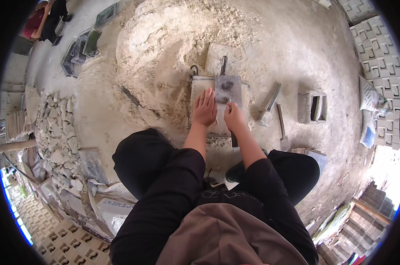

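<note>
- I see the dusty, pale rectangular form [196, 90] directly under both hands, with the flat grey metal plate [234, 86] lying along its right half.
- My left grip [204, 108] is flat and unclenched, its straight fingers on the form's left part, just beside the plate's edge.
- My right grip [234, 117] is curled at the plate's near end; a dark slim piece shows at its fingers, but I cannot tell whether they clamp on it.
- Beyond the form rises the pale powdery heap [160, 31]; to its right lie two long-handled tools [274, 97], then the hollow grey block [303, 107].
- I find bare floor [94, 115] between the form and the pile of broken grey pieces [56, 137] on the left.
- The right forearm partly covers a dark bar [234, 140]; the dark lens rim cuts off another person [50, 22] at upper left.
</note>
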Demonstrator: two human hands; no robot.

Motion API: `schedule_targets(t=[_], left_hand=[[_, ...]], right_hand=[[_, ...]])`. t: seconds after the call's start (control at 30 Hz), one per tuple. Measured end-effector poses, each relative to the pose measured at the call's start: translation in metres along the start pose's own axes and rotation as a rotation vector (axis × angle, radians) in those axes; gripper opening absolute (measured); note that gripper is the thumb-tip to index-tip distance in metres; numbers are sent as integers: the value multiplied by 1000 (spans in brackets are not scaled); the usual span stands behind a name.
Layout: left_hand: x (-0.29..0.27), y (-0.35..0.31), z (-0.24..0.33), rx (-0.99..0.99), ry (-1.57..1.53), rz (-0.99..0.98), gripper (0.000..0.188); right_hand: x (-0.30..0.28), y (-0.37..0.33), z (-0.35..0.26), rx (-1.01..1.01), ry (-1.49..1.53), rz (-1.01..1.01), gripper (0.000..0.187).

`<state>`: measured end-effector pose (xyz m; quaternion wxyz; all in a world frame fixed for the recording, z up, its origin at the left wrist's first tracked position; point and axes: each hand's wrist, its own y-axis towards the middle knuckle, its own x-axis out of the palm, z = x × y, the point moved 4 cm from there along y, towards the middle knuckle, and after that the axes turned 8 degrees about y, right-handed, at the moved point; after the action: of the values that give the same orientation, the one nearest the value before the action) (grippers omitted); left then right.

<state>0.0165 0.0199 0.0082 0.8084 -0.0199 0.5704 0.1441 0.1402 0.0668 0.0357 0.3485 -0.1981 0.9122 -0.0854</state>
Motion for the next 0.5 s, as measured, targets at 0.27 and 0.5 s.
schedule_targets(t=[0.27, 0.5], left_hand=[[-29, 15, 16, -165, -14, -44, 50], [-62, 9, -11, -451, -200, -141, 48]], right_hand=[[-31, 87, -32, 173, 15, 66, 41], [-50, 2, -35, -290, -149, -286, 41]])
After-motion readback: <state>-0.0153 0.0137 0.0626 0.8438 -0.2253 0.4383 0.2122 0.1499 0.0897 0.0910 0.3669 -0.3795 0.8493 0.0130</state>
